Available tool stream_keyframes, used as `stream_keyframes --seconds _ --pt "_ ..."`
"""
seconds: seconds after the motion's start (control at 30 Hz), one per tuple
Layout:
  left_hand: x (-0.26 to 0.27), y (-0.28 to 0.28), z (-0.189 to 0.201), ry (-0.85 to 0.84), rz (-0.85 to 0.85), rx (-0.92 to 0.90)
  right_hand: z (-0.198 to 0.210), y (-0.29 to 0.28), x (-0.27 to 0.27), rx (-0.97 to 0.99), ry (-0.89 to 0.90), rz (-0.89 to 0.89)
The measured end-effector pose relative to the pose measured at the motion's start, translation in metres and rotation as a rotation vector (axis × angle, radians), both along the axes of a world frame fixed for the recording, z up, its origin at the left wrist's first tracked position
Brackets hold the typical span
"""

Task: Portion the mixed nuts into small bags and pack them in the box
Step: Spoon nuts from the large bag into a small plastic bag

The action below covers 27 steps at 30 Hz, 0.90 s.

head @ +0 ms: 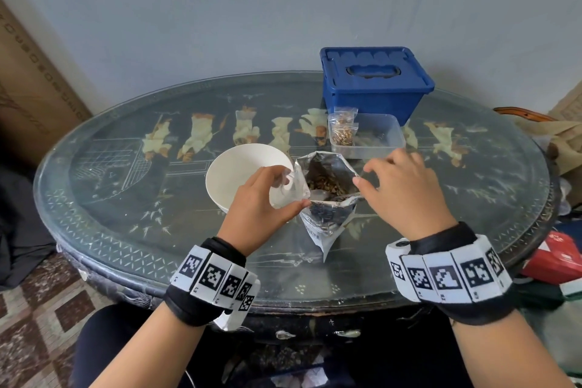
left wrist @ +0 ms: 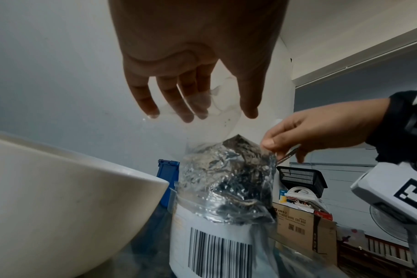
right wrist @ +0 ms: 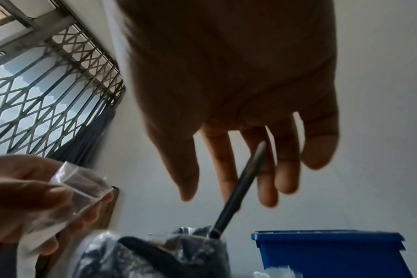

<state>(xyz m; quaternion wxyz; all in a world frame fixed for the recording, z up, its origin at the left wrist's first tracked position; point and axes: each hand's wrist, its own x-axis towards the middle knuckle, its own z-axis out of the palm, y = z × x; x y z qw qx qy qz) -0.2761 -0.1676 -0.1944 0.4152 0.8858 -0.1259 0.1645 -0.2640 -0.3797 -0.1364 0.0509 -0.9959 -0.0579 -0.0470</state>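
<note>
A foil pouch of mixed nuts stands open-mouthed on the glass-topped table, between the two hands. The left hand holds a small clear bag at the pouch's left edge, thumb and fingers curled round the thin plastic, so the bag hangs just over the rim of a white bowl that sits touching the pouch's left side. The right hand is at the pouch's right edge, thumb and forefinger pinched on the foil lip; the remaining fingers are spread loosely above it (the right wrist view is blurred, and a dark slanted edge there appears to be that lip). Brown nuts show down inside the pouch.

Behind the pouch is a clear plastic tub with filled small bags propped upright at its left end. Beyond that, at the table's far edge, stands the blue box, lid on.
</note>
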Motion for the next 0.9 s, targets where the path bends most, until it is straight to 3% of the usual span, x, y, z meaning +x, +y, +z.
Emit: stream_keyframes --seconds 0.13,0.3,0.47,0.63,0.9 --pt "0.0 -0.005 0.0 0.061 0.033 -0.025 -0.003 -0.005 0.006 0.111 0.151 0.015" --pt "-0.002 -0.01 -0.004 0.13 0.043 -0.017 -0.003 0.001 0.01 0.534 -0.077 0.017" --pt "-0.003 -0.014 -0.007 0.147 0.051 -0.021 -0.009 0.009 0.017 0.704 -0.19 0.093" --pt "-0.002 -0.017 -0.007 0.162 0.058 -0.016 -0.012 0.005 0.014 0.589 -0.4 0.438" --pt "0.002 -0.02 -0.006 0.201 0.054 -0.02 -0.033 -0.011 0.006 0.16 -0.451 0.779"
